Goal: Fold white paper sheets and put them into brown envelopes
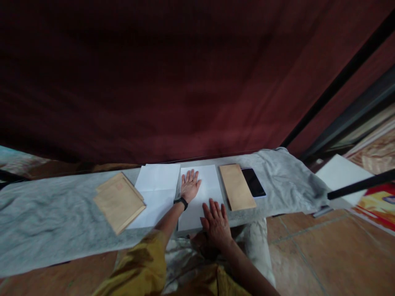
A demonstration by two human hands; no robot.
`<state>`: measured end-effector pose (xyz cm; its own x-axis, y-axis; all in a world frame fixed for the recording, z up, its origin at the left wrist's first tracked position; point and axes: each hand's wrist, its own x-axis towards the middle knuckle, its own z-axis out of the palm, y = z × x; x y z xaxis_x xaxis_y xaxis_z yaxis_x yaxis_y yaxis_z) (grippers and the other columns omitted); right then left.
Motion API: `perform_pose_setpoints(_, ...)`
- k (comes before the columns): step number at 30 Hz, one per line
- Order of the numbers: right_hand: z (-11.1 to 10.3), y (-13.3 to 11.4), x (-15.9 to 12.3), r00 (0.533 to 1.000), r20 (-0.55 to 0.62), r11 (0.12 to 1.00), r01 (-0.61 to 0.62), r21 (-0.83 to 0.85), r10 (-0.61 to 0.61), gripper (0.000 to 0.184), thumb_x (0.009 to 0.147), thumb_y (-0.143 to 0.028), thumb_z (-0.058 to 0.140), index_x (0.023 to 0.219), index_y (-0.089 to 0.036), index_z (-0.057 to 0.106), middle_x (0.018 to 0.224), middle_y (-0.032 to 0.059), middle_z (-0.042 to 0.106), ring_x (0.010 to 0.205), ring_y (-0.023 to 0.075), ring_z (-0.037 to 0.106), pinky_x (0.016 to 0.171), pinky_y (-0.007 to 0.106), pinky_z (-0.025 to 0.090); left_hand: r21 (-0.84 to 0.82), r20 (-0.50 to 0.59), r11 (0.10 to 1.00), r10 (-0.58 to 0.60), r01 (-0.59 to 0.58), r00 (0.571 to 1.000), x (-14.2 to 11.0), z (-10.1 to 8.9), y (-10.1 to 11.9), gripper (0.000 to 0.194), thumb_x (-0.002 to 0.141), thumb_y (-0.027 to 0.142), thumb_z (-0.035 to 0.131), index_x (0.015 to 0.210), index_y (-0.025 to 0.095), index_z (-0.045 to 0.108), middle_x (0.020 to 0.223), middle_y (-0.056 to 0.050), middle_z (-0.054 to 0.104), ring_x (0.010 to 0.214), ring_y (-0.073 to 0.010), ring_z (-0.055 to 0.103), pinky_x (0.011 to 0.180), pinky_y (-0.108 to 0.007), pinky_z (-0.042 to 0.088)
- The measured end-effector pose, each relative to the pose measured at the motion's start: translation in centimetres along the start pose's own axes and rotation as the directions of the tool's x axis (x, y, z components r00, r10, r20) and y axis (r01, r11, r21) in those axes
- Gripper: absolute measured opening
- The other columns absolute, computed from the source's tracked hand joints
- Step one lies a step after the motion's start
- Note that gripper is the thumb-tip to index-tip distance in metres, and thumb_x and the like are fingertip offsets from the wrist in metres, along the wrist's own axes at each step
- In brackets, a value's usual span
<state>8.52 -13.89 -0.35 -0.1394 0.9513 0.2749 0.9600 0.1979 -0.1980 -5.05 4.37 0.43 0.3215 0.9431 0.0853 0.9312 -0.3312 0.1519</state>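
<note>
A dark red curtain [185,82] fills the view behind a long surface draped in a grey cloth [55,209]. On the cloth, left of centre, lie creased white sheets [157,181], at least two, with slightly offset top edges. Just to their right, in front of the person, a single-looking white sheet [202,205] lies flat, its long side running away from the body. Stacked brown envelopes [119,201] lie at a slant on the left, one corner over the edge of the creased sheets; a long brown envelope [237,187] rests just beside the white sheet on the right. The right hand [217,226] lies palm down over the sheet's near right corner, fingers parted and pointing away, thumb angled inward, grasping nothing; how firmly it bears down cannot be told. The left hand [190,187] is farther forward, flat on the sheet's upper middle, fingers fanned wide, its forearm slanting in from the lower left out of a mustard sleeve [138,263]. A dark-screened phone [253,182] sits beside the long envelope, and a black band [182,202] circles the left wrist.
</note>
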Motion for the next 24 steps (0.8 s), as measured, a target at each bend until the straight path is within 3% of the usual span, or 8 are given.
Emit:
perform_pose_setpoints(3, -0.2, 0.1, -0.2, 1.0, 0.001, 1.0, 0.002, 0.002, -0.002, 0.05, 0.103, -0.041, 0.042, 0.15, -0.025, 0.043, 0.16, 0.0107, 0.034, 0.144, 0.03, 0.036, 0.119, 0.053, 0.019, 0.023, -0.055, 0.992, 0.122, -0.121, 0.991, -5.3, 0.0, 0.1, 0.053, 0.103, 0.042, 0.03, 0.153, 0.026, 0.037, 0.162, -0.005, 0.032, 0.152, -0.0251, 0.021, 0.124, -0.051, 0.013)
perform_pose_setpoints(7, 0.0, 0.1, -0.1, 1.0, 0.002, 1.0, 0.01, -0.002, -0.01, 0.049, 0.102, -0.039, 0.044, 0.149, -0.023, 0.045, 0.159, 0.0124, 0.035, 0.144, 0.0302, 0.036, 0.12, 0.053, 0.018, 0.034, -0.035, 0.96, 0.278, -0.277, 0.96, -12.8, -0.4, -0.5, 0.054, 0.101, 0.045, 0.038, 0.153, 0.029, 0.036, 0.162, -0.003, 0.032, 0.151, -0.0256, 0.023, 0.124, -0.052, 0.013)
perform_pose_setpoints(10, -0.1, 0.6, -0.2, 0.999, 0.02, 0.999, 0.048, 0.005, -0.048, 0.053, 0.1, -0.04, 0.049, 0.149, -0.019, 0.045, 0.16, 0.016, 0.033, 0.144, 0.0329, 0.035, 0.119, 0.056, 0.02, 0.033, -0.022, 0.933, 0.358, -0.358, 0.933, -16.1, -1.1, -1.4, 0.062, 0.098, 0.051, 0.045, 0.154, 0.027, 0.033, 0.162, -0.005, 0.031, 0.15, -0.0268, 0.025, 0.123, -0.052, 0.016)
perform_pose_setpoints(14, -0.8, 2.5, -0.6, 0.975, 0.082, 0.977, 0.204, 0.062, -0.209, 0.065, 0.094, -0.042, 0.058, 0.152, -0.018, 0.04, 0.16, 0.0176, 0.031, 0.146, 0.0337, 0.033, 0.118, 0.057, 0.023, 0.01, -0.022, 0.904, 0.428, -0.428, 0.903, -17.4, -2.1, -2.5, 0.06, 0.097, 0.046, 0.051, 0.152, 0.027, 0.037, 0.16, -0.006, 0.036, 0.148, -0.0249, 0.03, 0.122, -0.048, 0.023)
perform_pose_setpoints(17, -1.6, 4.0, -0.7, 0.95, 0.12, 0.955, 0.277, 0.106, -0.289, 0.066, 0.092, -0.033, 0.061, 0.152, -0.019, 0.039, 0.16, 0.0152, 0.033, 0.146, 0.0304, 0.034, 0.119, 0.053, 0.026, -0.04, -0.003, 0.912, 0.409, -0.409, 0.913, -17.1, -2.8, -2.8, 0.053, 0.097, 0.038, 0.053, 0.148, 0.027, 0.043, 0.158, -0.005, 0.04, 0.146, -0.023, 0.035, 0.12, -0.047, 0.028)
perform_pose_setpoints(21, -2.6, 5.0, -0.4, 0.936, 0.163, 0.944, 0.287, 0.162, -0.312, 0.061, 0.09, -0.021, 0.058, 0.149, -0.021, 0.043, 0.159, 0.0109, 0.037, 0.144, 0.027, 0.038, 0.119, 0.05, 0.03, -0.148, 0.038, 0.914, 0.387, -0.378, 0.921, -16.4, -3.7, -3.0, 0.049, 0.093, 0.025, 0.058, 0.141, 0.024, 0.052, 0.152, -0.006, 0.049, 0.142, -0.0213, 0.042, 0.118, -0.045, 0.034)
perform_pose_setpoints(24, -3.2, 5.5, 0.2, 0.934, 0.189, 0.938, 0.256, 0.232, -0.302, 0.055, 0.09, -0.014, 0.052, 0.145, -0.02, 0.049, 0.154, 0.0098, 0.045, 0.139, 0.024, 0.045, 0.117, 0.046, 0.035, -0.268, 0.007, 0.896, 0.368, -0.353, 0.93, -16.0, -4.4, -3.4, 0.037, 0.093, 0.017, 0.054, 0.128, 0.024, 0.063, 0.14, -0.005, 0.061, 0.133, -0.0196, 0.053, 0.114, -0.042, 0.04)
